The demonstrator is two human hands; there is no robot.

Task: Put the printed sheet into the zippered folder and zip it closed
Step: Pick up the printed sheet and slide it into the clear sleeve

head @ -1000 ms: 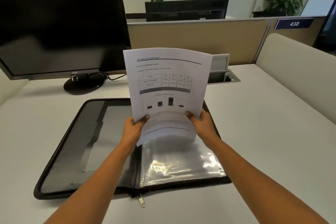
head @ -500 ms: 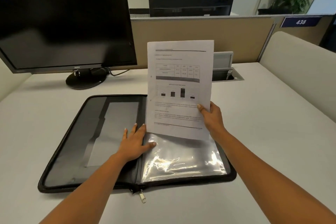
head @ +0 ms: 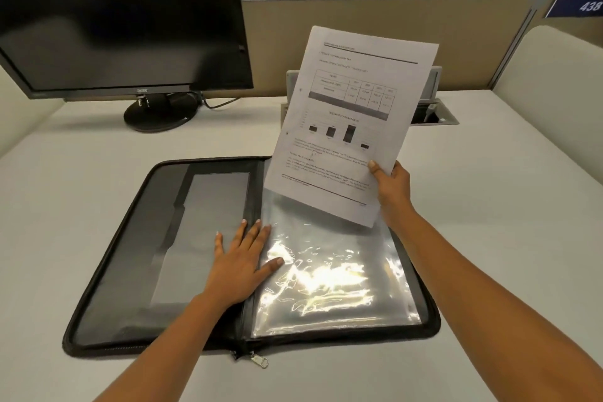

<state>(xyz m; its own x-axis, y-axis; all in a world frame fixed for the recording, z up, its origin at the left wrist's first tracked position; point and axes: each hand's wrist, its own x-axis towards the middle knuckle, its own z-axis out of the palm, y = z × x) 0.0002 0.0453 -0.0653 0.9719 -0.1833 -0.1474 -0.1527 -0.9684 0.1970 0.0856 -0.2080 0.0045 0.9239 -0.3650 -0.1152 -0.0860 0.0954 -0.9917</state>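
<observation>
Pale grey worktop (head: 98, 192) fills my view, boxed in by a tan cubicle partition (head: 391, 29) at the back. My right hand (head: 393, 188) has its fingers (head: 375, 168) pinched on the lower right corner of the printed sheet (head: 352, 121), thumb on the printed face, holding it up and tilted to the right above the far part of the zippered folder (head: 130, 258). My left hand (head: 241, 263) lies flat with its fingers spread wide, gripping nothing, pressing across the folder's spine, thumb resting on the clear plastic sleeve (head: 336, 281). That folder lies fully open on the worktop, its dark inner pocket on the left, the glossy sleeve on the right catching glare. Its zipper pull (head: 260, 361) dangles at the near edge, by the spine. A black monitor (head: 120, 16) stands on its round base at the far left.
</observation>
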